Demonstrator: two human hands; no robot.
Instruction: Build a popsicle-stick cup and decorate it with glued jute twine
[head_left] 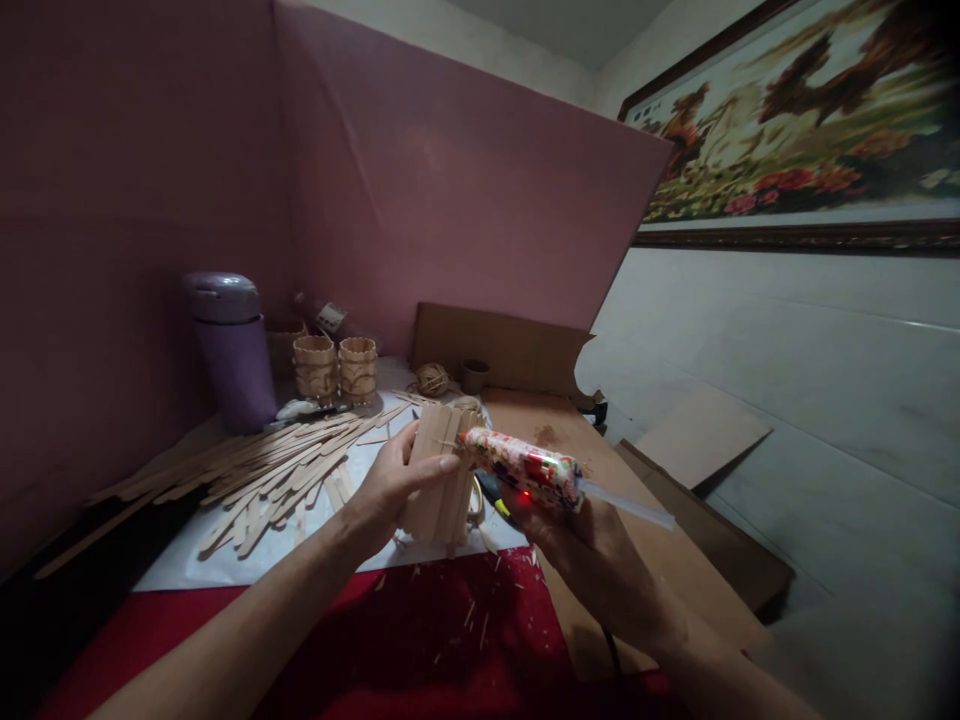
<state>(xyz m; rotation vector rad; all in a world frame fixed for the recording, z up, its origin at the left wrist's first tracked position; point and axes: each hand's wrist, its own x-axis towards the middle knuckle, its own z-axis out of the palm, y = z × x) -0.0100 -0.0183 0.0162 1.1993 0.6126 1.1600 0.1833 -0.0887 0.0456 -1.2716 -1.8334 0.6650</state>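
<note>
My left hand (405,475) is closed around a piece made of flat wooden sticks set side by side (439,505), its thumb across the front. In my right hand (566,525) is a glue gun (525,462) with a colourful flowered body and a glowing red light. A clear glue stick (630,503) juts from its rear. The orange nozzle tip points left at the upper part of the stick piece; whether it touches cannot be told. Many loose wooden sticks (285,475) lie fanned out left of my left hand.
A purple bottle (236,365) stands at the left, beside two wooden stick cups (315,368) (358,370). Behind my hands are a twine ball (433,379), a small pot (475,375) and upright cardboard (499,350). Wood slivers dot the red cloth (420,630).
</note>
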